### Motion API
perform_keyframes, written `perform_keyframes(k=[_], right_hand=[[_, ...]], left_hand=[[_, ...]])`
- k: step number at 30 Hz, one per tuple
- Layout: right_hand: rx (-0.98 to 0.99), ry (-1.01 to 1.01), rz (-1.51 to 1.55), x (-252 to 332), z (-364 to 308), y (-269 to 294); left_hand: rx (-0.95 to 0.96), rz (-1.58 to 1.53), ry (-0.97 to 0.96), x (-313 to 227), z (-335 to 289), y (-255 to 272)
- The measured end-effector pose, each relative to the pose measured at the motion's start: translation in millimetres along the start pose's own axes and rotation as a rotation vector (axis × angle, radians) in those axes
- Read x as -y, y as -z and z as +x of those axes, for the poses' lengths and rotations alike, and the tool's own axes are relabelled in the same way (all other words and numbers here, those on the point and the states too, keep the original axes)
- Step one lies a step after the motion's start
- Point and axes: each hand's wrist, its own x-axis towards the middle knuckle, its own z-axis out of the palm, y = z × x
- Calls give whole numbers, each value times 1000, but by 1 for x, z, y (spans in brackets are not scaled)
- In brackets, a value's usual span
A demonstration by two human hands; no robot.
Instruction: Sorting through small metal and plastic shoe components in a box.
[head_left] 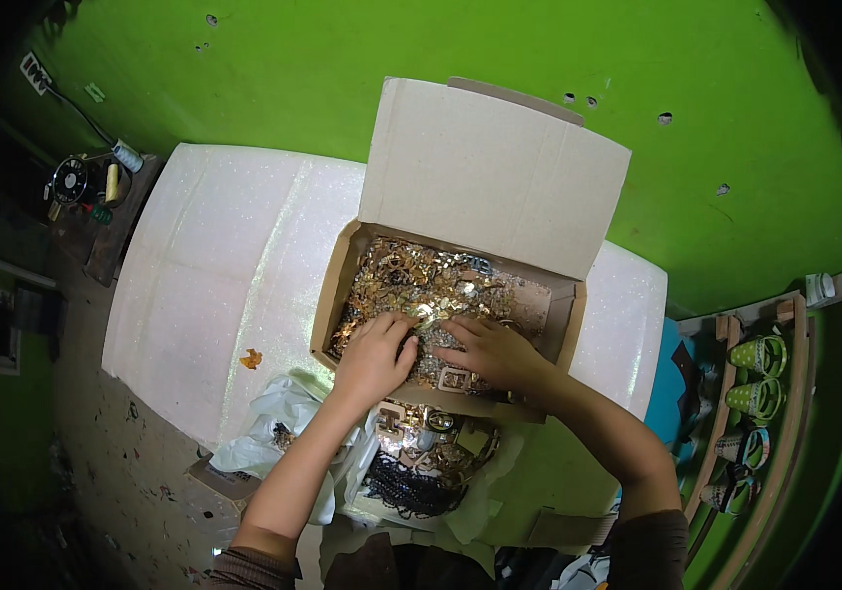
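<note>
at the middle of the view, a brown cardboard box [325, 313] sits on the table [214, 226], filled with loose small pieces [391, 264]; the left hand [377, 356] lies over them at eight o'clock, the right hand [499, 356] at four, fingertips near each other at the centre; the fingers are loosely bent, but whether either hand pinches anything cannot be told, since the tips are down among the glitter.

judged from this alone, the handling is under way: the lid [494, 177] stands open toward twelve and both hands are in the fill; gold, silver and dark bits lie mixed and cover most of the bottom, so a good deal seems left to go through; how much is done cannot be told.

toward ten the pieces are thin, shiny and gold; toward two they turn finer, grainy and grey; a pale squarish buckle [454, 380] lies at six; the lid is flat, matte and faintly creased.

farther out, at about seven, black beads [406, 487] lie in a knobbly tangle below chunky metal fittings [393, 420]; at eight, a crumpled, thin, pale bag [268, 418]; at nine, a ragged orange-gold scrap [251, 359]; the table's white cover sparkles; beyond, at twelve, a green wall [716, 98], pitted with holes; at four, a slatted wooden rack [796, 344].
</note>
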Motion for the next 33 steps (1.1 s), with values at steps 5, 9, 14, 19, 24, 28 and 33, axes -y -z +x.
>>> perform_keyframes(k=[5,9,14,19,24,28,33], right_hand=[[34,102,-60,-2,6,0],[54,190,-94,-3,11,-3],[55,212,-85,-7,10,-7],[136,212,-73,-6,10,-1],[256,111,48,-4,11,0],[354,81,61,-2,15,6],[242,120,51,-4,9,-3]], left_hand=[[-40,0,-21,0,-1,-2],[-15,-7,-9,0,-1,0],[-37,16,-29,-1,-2,-3],[-26,10,-21,-2,-2,0],[-26,7,-24,-1,-2,-2],[-16,26,-23,0,-2,-3],[-22,32,-33,-1,-3,-3]])
